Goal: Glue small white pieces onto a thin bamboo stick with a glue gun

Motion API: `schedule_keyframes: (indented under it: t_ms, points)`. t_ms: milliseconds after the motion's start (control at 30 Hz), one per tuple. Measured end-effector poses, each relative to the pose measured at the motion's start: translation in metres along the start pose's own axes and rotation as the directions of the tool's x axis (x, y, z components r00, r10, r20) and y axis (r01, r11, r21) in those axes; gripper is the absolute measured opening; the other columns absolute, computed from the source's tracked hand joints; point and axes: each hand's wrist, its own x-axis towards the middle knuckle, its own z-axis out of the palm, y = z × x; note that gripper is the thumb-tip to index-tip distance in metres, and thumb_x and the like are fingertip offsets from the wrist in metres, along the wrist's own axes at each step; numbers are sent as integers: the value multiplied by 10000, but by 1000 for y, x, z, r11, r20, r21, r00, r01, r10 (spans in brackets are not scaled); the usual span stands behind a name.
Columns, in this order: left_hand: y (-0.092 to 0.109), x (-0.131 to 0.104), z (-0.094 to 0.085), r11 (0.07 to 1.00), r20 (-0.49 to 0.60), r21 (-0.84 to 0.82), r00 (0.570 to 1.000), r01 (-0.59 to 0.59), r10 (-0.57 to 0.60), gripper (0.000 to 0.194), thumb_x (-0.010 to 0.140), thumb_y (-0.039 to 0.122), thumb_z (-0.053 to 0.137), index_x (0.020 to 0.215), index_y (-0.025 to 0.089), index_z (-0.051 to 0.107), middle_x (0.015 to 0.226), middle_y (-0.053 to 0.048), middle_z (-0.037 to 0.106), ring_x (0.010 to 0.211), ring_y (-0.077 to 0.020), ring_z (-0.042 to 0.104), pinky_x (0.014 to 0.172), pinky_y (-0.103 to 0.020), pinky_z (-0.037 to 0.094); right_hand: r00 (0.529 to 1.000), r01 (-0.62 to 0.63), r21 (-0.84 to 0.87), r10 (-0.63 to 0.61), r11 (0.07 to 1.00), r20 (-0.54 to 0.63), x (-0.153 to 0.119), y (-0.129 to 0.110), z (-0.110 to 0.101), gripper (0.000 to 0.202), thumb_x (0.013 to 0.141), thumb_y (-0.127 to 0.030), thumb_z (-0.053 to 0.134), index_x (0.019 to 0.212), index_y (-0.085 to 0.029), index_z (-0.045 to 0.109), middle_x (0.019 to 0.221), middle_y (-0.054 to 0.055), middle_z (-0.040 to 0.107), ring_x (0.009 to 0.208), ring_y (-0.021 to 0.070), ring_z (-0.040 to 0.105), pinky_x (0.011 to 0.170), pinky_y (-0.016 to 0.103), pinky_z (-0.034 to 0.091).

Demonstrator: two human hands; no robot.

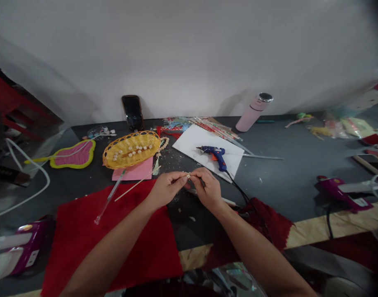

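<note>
Our left hand (167, 190) and right hand (209, 190) meet above the dark grey counter (275, 177), near its front edge, and each grip is narrow, thumb and forefinger pinched on a tiny cream-coloured piece (188, 176) between them. Our fingertips cover most of it, so we cannot tell whether it is one part or several joined; our remaining fingers curl mostly out of sight. Under our right hand a slim whitish rod (229, 202) is partly hidden, its near end lost behind the hand. Our left forearm crosses a bright red cloth (83, 231) and covers a strip of it, while our right forearm hides part of a crumpled dark red cloth (269, 218). Beyond our left hand, a yellow oval woven basket (106, 159) holds small round cream pieces (139, 152), too small for us to make out in detail, and overlaps a pink paper sheet (139, 173). Beyond our right hand, a blue glue gun with an orange trigger (219, 155) lies on a white rectangular board (189, 142); its black cord (238, 188) runs toward the dark red cloth, where we lose it. A purple device (29, 247) is cut off at the left edge.
</note>
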Motion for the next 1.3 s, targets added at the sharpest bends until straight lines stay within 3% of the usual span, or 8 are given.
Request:
schedule_keyframes:
  t_ms: [1067,1167,1300]
  points:
    - [-2,0,-1,996,-34,83,999,16,-13,305,830,380,471,819,174,696,827,-27,711,791,-176,629,752,-261,457,1000,13,1,-13,1000,20,1,0,-1,110,875,-186,471,842,-210,573,792,26,591,766,151,562,692,278,464]
    - [2,1,-6,995,-50,89,998,51,-46,291,814,392,487,841,187,692,826,-25,717,795,-182,635,742,-271,465,997,25,-62,-20,998,77,5,5,-5,116,879,-196,468,867,-211,583,816,35,600,786,161,565,707,286,466]
    - [3,3,-18,992,-145,40,983,117,-110,268,788,386,525,917,183,641,807,-33,718,781,-180,642,715,-276,471,981,59,-287,-2,956,193,9,17,-9,138,878,-190,470,867,-204,607,832,58,622,811,187,568,731,309,461]
